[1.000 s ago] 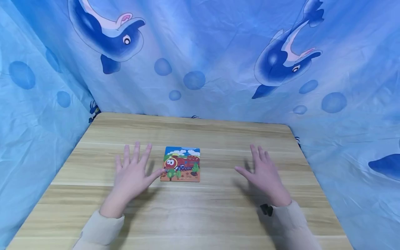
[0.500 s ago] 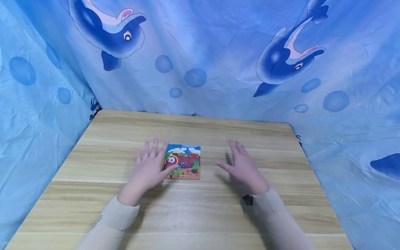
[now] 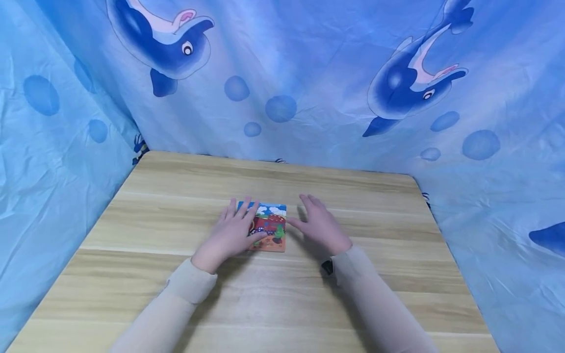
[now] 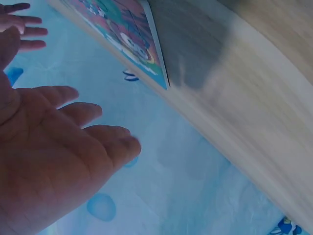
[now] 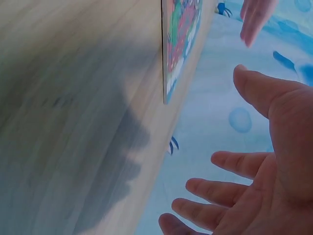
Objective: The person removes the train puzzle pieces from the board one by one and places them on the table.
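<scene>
A flat square picture puzzle (image 3: 272, 226) with a red cartoon train, green trees and blue sky lies on the wooden table. My left hand (image 3: 234, 229) hovers over its left part, fingers spread, hiding the train's face in the head view. Just past the right edge is my right hand (image 3: 321, 226), its thumb pointing at that edge. In the left wrist view the puzzle (image 4: 124, 36) lies beyond the relaxed left fingers (image 4: 83, 113). The right wrist view has the puzzle (image 5: 180, 44) apart from the extended right thumb (image 5: 259, 88). Neither hand holds anything.
The wooden table (image 3: 265, 304) has a far edge against a blue curtain (image 3: 309, 63) printed with dolphins and bubbles. More of the curtain hangs along the left and right sides. A small black object (image 3: 327, 267) sits at the right sleeve's cuff.
Both hands have moved inward toward the puzzle. The left hand came right, from beside the puzzle to over its left part; the right hand came left to near its right edge.
</scene>
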Action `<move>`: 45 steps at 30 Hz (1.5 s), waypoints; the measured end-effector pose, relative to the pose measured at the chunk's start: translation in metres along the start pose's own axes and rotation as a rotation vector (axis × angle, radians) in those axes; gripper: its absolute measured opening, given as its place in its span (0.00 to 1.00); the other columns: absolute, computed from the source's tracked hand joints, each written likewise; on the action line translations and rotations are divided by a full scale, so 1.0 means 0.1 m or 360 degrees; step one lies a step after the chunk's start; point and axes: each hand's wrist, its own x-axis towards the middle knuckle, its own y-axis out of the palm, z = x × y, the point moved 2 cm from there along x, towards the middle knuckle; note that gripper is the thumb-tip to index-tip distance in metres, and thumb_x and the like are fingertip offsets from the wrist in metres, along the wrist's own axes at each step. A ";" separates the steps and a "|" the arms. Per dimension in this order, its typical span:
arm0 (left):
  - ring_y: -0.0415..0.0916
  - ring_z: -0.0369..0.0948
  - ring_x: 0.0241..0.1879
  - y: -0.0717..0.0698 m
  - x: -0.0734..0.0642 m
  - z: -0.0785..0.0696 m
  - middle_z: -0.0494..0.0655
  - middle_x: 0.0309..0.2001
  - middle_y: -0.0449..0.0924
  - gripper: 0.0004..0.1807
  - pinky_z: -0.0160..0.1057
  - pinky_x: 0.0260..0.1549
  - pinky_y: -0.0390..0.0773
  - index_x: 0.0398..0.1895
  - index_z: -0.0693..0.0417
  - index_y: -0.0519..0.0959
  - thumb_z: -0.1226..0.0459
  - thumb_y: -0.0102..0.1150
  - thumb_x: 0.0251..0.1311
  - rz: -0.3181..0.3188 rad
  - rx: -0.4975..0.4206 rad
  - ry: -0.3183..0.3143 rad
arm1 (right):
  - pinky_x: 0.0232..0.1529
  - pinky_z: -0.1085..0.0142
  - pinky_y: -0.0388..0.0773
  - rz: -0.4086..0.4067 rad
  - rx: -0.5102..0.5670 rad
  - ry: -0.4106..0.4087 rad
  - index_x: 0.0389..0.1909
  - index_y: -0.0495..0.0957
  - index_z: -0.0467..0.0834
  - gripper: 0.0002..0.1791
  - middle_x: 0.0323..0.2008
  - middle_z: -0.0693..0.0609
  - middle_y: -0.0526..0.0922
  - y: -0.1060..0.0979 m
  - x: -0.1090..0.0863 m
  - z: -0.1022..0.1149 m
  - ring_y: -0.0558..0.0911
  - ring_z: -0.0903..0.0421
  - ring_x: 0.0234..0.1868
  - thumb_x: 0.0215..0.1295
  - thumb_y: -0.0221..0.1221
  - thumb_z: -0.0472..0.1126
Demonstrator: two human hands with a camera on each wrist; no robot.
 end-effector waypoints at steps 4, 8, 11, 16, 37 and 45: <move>0.30 0.67 0.76 0.04 0.08 -0.03 0.57 0.81 0.39 0.49 0.65 0.70 0.44 0.83 0.53 0.49 0.39 0.54 0.70 0.0112 0.0039 0.0006 | 0.72 0.46 0.54 0.0089 0.0026 -0.0087 0.79 0.58 0.41 0.46 0.77 0.38 0.57 0.09 0.11 0.07 0.55 0.42 0.77 0.69 0.64 0.58; 0.33 0.69 0.75 0.09 0.14 -0.05 0.58 0.81 0.41 0.49 0.65 0.70 0.46 0.82 0.54 0.50 0.38 0.54 0.70 0.0238 0.0089 0.0012 | 0.72 0.49 0.55 0.0178 0.0014 -0.0128 0.77 0.62 0.40 0.44 0.76 0.39 0.60 0.21 0.24 0.12 0.57 0.43 0.76 0.68 0.65 0.58; 0.34 0.69 0.75 0.12 0.18 -0.09 0.58 0.81 0.42 0.49 0.63 0.70 0.47 0.82 0.55 0.51 0.38 0.53 0.70 0.0306 0.0106 0.0021 | 0.71 0.49 0.58 0.0200 -0.0029 -0.0117 0.73 0.68 0.40 0.40 0.74 0.41 0.64 0.28 0.32 0.16 0.60 0.44 0.75 0.68 0.65 0.58; 0.37 0.70 0.75 0.14 0.23 -0.15 0.60 0.80 0.44 0.47 0.64 0.70 0.48 0.82 0.56 0.52 0.40 0.54 0.71 0.0389 0.0134 0.0011 | 0.67 0.52 0.67 0.0232 -0.0059 -0.0067 0.66 0.75 0.41 0.31 0.66 0.45 0.74 0.35 0.39 0.20 0.71 0.48 0.67 0.70 0.64 0.54; 0.45 0.78 0.70 0.26 0.25 -0.18 0.66 0.78 0.50 0.37 0.69 0.66 0.53 0.79 0.43 0.63 0.43 0.56 0.71 0.0271 0.0234 0.0091 | 0.60 0.54 0.75 0.0157 -0.0078 -0.0075 0.58 0.80 0.35 0.16 0.55 0.43 0.81 0.37 0.48 0.27 0.79 0.48 0.57 0.77 0.56 0.40; 0.45 0.77 0.70 0.29 0.23 -0.17 0.63 0.78 0.49 0.34 0.68 0.67 0.54 0.79 0.36 0.63 0.41 0.51 0.73 0.0272 0.0314 0.0101 | 0.53 0.58 0.78 0.0149 -0.0085 -0.0075 0.51 0.79 0.38 0.10 0.46 0.47 0.80 0.39 0.52 0.26 0.79 0.54 0.45 0.78 0.53 0.37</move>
